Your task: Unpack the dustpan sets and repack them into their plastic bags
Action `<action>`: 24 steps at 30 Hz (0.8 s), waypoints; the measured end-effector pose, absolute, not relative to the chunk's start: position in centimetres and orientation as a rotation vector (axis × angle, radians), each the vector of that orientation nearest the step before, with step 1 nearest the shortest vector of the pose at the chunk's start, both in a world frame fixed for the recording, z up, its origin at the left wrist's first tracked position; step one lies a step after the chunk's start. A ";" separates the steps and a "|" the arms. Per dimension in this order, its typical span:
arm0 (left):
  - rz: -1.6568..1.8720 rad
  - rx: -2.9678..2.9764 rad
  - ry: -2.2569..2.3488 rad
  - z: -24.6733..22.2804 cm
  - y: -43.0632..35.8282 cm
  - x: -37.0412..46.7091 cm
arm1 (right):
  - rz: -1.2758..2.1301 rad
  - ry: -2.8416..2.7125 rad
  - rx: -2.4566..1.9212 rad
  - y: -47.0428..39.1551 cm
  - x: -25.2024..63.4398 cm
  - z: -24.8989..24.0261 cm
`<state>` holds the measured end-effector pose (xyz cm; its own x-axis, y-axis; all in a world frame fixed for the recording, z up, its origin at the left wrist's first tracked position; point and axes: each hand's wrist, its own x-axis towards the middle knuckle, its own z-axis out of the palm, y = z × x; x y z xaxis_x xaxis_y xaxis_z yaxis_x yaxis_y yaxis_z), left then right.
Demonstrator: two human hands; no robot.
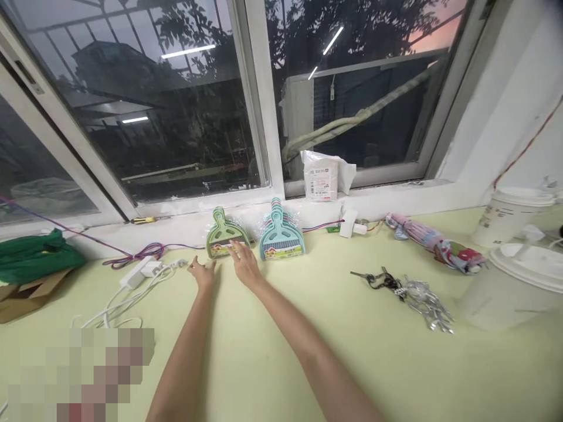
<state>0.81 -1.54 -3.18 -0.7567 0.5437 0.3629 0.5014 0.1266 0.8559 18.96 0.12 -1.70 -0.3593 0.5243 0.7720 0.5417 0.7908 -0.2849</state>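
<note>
Two stacks of small dustpan-and-brush sets in clear wrapping lean upright against the wall under the window. The green dustpan set fronts the left stack, the light blue dustpan set the right one. My right hand reaches toward the green stack, its fingers apart and overlapping the lower right part of it; whether they touch it I cannot tell. My left hand is just in front of the green stack's lower left corner, fingers spread, holding nothing. Both forearms stretch over the pale green tabletop.
At left lie a white power strip with cables, a purple cord and a green cloth on a cardboard box. To the right are keys, a folded umbrella and white lidded buckets. A wrapped package stands on the sill.
</note>
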 end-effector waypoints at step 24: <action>1.699 1.208 1.915 -2.3 -16.6 12.1 | 0.402 -1.381 -1.413 -0.8 37.9 0.2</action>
